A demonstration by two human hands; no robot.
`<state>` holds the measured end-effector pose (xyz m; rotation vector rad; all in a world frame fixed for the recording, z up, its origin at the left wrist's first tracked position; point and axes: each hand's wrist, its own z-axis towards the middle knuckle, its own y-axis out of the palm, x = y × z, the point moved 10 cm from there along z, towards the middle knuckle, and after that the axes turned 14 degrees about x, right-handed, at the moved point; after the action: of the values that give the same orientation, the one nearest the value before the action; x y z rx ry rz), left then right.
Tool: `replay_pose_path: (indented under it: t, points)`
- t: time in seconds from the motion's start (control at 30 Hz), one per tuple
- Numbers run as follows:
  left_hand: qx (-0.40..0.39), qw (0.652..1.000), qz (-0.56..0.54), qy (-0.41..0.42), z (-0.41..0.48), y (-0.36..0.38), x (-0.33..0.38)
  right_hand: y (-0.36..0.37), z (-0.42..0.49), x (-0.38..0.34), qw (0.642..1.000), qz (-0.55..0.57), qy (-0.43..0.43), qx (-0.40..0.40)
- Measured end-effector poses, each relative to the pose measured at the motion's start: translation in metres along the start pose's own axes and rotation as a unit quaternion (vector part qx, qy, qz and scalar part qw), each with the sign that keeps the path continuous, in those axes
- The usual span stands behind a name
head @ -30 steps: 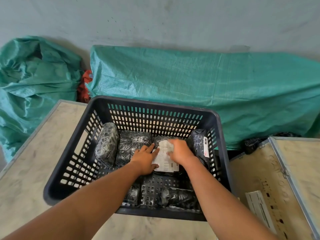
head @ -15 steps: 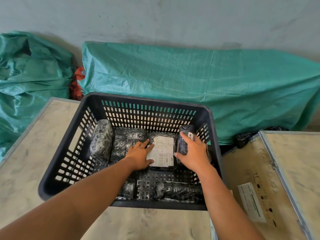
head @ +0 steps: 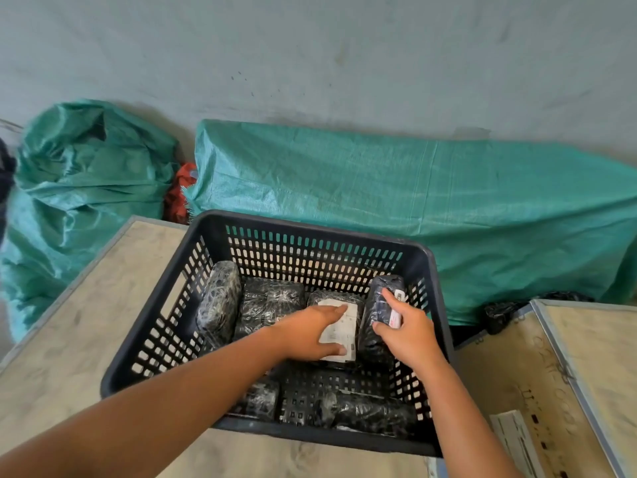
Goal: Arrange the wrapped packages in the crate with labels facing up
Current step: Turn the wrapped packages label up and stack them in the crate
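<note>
A dark slotted plastic crate (head: 172,339) sits on a pale board and holds several black stretch-wrapped packages. One package with a white label facing up (head: 346,331) lies in the back row; my left hand (head: 306,334) rests flat on it, fingers spread. To its right, my right hand (head: 405,334) grips a package standing on its side (head: 377,305) against the crate's right wall, its white label turned right. Two more packages (head: 220,301) (head: 272,300) lie at the back left. Two others (head: 365,412) (head: 262,400) lie along the near wall.
Green woven sacks (head: 413,208) (head: 82,188) lean on the wall behind the crate, with something red (head: 177,194) between them. A wooden case with metal edging and a white sticker (head: 551,374) stands to the right. A black bag (head: 499,313) lies behind it.
My right hand left the labelled package and took hold of the package by the right wall. My left hand slid further onto the labelled package.
</note>
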<state>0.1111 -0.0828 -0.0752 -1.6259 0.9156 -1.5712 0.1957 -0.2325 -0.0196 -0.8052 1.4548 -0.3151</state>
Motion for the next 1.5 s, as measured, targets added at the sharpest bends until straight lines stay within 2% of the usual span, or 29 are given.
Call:
replay_pose_path:
  t: [0.1, 0.2, 0.3, 0.4, 0.5, 0.63, 0.73, 0.8, 0.83, 0.87, 0.93, 1.0, 1.17, 1.3, 1.4, 1.5]
  points:
    - [0.033, 0.996, -0.077, 0.018, -0.007, -0.024, 0.033, -0.026, -0.002, -0.014, 0.998, 0.050, 0.007, 0.045]
    - [0.072, 0.983, -0.170, 0.017, -0.016, -0.034, 0.061, -0.046, -0.004, -0.030, 0.982, 0.168, 0.055, 0.073]
    - [0.195, 0.961, -0.196, 0.004, -0.021, -0.058, 0.070, -0.054, -0.008, -0.051, 0.964, 0.242, 0.080, 0.073]
    - [0.342, 0.924, -0.155, 0.075, -0.033, -0.097, 0.079, -0.055, -0.012, -0.074, 0.943, 0.322, 0.073, 0.049]
    - [0.403, 0.887, -0.172, 0.142, -0.043, -0.125, 0.081, -0.057, -0.016, -0.092, 0.920, 0.386, 0.069, 0.006]
    - [0.408, 0.875, -0.239, 0.100, -0.045, -0.146, 0.064, -0.055, -0.026, -0.101, 0.930, 0.364, 0.033, -0.044]
    - [0.385, 0.853, -0.351, 0.020, -0.041, -0.152, 0.042, -0.065, -0.029, -0.096, 0.953, 0.298, -0.048, 0.034]
    - [0.361, 0.834, -0.416, -0.029, -0.036, -0.154, 0.030, -0.072, -0.027, -0.090, 0.969, 0.197, -0.105, 0.106]
    - [0.348, 0.828, -0.436, -0.052, -0.033, -0.154, 0.026, -0.070, -0.025, -0.085, 0.973, 0.160, -0.119, 0.117]
    - [0.336, 0.823, -0.452, -0.073, -0.031, -0.153, 0.022, -0.065, -0.024, -0.082, 0.975, 0.147, -0.125, 0.107]
    - [0.320, 0.818, -0.468, -0.094, -0.027, -0.149, 0.017, -0.049, -0.019, -0.075, 0.974, 0.188, -0.119, 0.050]
    - [0.298, 0.825, -0.468, -0.105, -0.022, -0.140, 0.013, -0.037, -0.013, -0.069, 0.972, 0.205, -0.111, 0.011]
    - [0.239, 0.854, -0.439, -0.144, 0.000, -0.101, -0.005, -0.009, 0.010, -0.041, 0.987, 0.146, -0.063, -0.025]
    - [0.187, 0.889, -0.380, -0.174, 0.014, -0.061, -0.026, 0.027, 0.022, -0.015, 0.993, 0.093, -0.019, -0.071]
    - [0.129, 0.929, -0.284, -0.197, 0.016, -0.030, -0.037, 0.053, 0.028, 0.005, 0.994, 0.057, 0.000, -0.098]
    - [0.120, 0.940, -0.246, -0.205, 0.020, -0.013, -0.048, 0.076, 0.027, 0.021, 0.990, 0.022, 0.010, -0.141]
